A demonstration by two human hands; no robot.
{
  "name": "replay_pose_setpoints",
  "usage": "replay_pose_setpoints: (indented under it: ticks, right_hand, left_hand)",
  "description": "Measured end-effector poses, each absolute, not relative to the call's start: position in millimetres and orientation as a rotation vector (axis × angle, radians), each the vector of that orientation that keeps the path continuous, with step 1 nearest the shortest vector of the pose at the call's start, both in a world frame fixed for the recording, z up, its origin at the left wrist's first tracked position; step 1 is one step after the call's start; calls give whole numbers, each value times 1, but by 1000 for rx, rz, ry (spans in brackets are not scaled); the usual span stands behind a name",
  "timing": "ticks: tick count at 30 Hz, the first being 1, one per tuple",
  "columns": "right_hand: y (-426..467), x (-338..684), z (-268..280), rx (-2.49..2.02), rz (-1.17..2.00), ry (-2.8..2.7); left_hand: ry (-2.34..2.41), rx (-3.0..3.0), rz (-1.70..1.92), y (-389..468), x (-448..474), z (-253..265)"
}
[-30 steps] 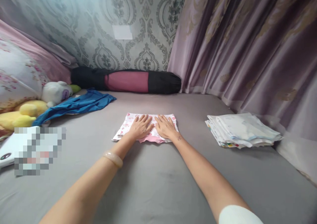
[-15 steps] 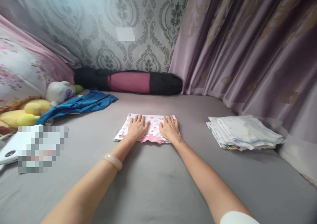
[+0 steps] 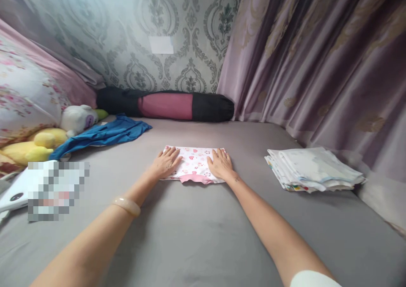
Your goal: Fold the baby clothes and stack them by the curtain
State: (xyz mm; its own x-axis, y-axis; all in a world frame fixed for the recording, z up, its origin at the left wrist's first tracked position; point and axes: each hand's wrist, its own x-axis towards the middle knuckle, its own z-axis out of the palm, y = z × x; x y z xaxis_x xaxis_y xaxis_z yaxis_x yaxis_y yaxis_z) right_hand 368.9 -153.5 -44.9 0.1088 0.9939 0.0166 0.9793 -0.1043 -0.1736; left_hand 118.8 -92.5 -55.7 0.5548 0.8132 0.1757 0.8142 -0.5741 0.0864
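A folded white garment [image 3: 194, 162] with pink and red prints and a pink band along its near edge lies flat on the grey bed sheet [image 3: 196, 228]. On its left side rests my left hand [image 3: 167, 162], palm down with the fingers stretched out. My right hand [image 3: 220, 164] lies flat across its right side, fingers also extended. Both hands touch the cloth without gripping it. A pale bangle [image 3: 126, 206] sits on my left forearm.
To the right is a stack of folded cloths [image 3: 312, 168]. At the left lie a blue cloth [image 3: 108, 135], plush toys [image 3: 44, 145], a white device [image 3: 19, 192] and a blurred-out item [image 3: 60, 194]. A black and maroon roll [image 3: 165, 106] runs along the wall, beside the curtain [image 3: 311, 58].
My left hand has slid left across the garment toward its left edge, and the cloth there now lies neater. My right hand has shifted slightly right.
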Motion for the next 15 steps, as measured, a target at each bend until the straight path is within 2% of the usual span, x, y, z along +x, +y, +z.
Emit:
replay_pose_setpoints:
  ticks: [4,15]
  right_hand:
    - [-156,385,-44,-2159,235,-2103]
    - [-156,418,-50,-1970,321,-2233]
  left_hand:
    - [-1486,-2794,-174,-85,107,-60]
    - [-1536,-2888,-234,-76,92,-62]
